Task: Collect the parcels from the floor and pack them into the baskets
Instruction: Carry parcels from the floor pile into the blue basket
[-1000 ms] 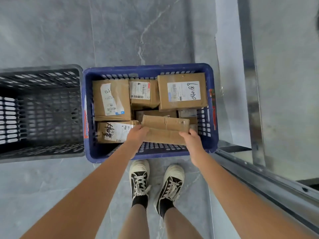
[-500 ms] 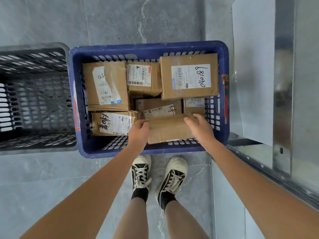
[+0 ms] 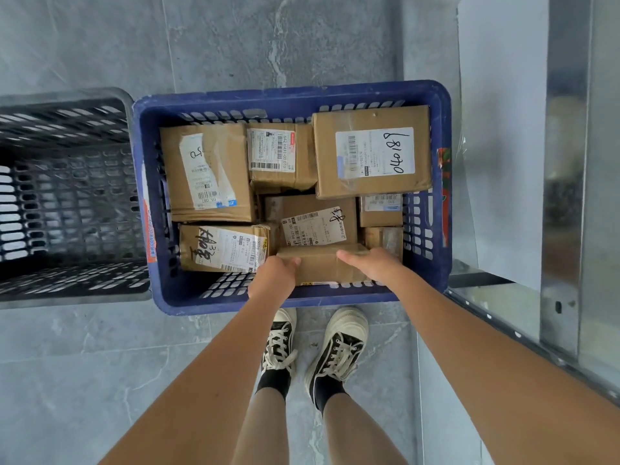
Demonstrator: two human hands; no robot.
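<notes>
A blue basket (image 3: pixel 295 95) stands on the floor in front of my feet, holding several brown cardboard parcels with white labels. At its near side lies a plain brown parcel (image 3: pixel 320 266), low against the basket's front wall. My left hand (image 3: pixel 273 278) grips its left end with the thumb on top. My right hand (image 3: pixel 375 265) holds its right end, fingers over the top edge. A large parcel marked 040181 (image 3: pixel 372 151) sits at the far right, and a scribbled one (image 3: pixel 223 248) lies just left of my left hand.
A grey basket (image 3: pixel 67 199) with nothing visible inside stands touching the blue one's left side. A metal frame rail (image 3: pixel 523 333) and upright run along the right. My two shoes (image 3: pixel 315 344) stand on grey floor tiles just behind the blue basket.
Both hands lowered the plain brown parcel from above the basket's near rim down into the basket's near side. The view shifted as my head moved.
</notes>
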